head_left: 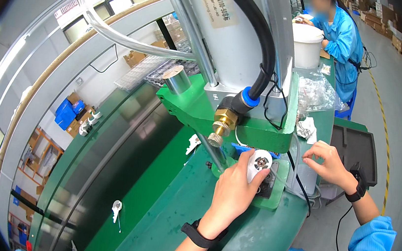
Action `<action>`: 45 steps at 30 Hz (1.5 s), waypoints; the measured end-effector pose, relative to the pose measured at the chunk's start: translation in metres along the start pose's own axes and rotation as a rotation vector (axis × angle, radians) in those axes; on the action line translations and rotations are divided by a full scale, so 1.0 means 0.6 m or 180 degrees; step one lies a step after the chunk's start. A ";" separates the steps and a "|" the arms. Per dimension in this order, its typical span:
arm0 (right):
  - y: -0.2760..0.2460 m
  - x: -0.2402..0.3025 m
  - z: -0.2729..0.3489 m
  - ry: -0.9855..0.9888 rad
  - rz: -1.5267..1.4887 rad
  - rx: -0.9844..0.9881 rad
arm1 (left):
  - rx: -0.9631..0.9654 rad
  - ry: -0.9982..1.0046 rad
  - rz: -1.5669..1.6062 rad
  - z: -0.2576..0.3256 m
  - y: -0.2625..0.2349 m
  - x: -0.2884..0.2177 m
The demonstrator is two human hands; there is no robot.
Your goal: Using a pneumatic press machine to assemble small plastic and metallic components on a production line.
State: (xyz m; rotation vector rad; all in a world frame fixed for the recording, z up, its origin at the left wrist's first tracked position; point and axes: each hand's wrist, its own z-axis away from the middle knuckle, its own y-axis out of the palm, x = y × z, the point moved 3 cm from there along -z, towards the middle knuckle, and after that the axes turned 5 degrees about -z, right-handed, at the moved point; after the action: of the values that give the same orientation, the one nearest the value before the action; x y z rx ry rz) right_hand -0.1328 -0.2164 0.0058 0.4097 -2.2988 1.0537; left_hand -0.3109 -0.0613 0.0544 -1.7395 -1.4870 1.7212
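My left hand [232, 186] grips a white plastic housing [255, 162] with a round metal piece set in its face. It holds the housing over the dark fixture plate [266, 186] on the green base of the press, under the press head [264, 133]. Off to the right of the press, my right hand [328, 162] is raised, its fingers curled together as in a pinch. Whatever lies between those fingertips, if anything, is too small or hidden to make out. Each wrist wears a black band.
A brass fitting [222, 128] and black hose hang close above my left hand. White parts [116, 210] lie on the green conveyor belt [139, 188] at left. Cables loop by the bench's right edge, near a dark tray [355, 150]. A co-worker [342, 37] sits beyond a white bucket [305, 47].
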 end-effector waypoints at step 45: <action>0.074 0.068 -0.111 0.0512 -0.2385 0.0984 | -0.0980 -0.0135 0.0190 0.043 0.019 0.015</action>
State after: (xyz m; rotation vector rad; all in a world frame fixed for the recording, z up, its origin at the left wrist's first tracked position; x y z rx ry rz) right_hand -0.1620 -0.1386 0.0398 1.1513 -1.6079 0.9843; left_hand -0.3298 -0.0706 0.0339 -1.9220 -1.8166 1.6354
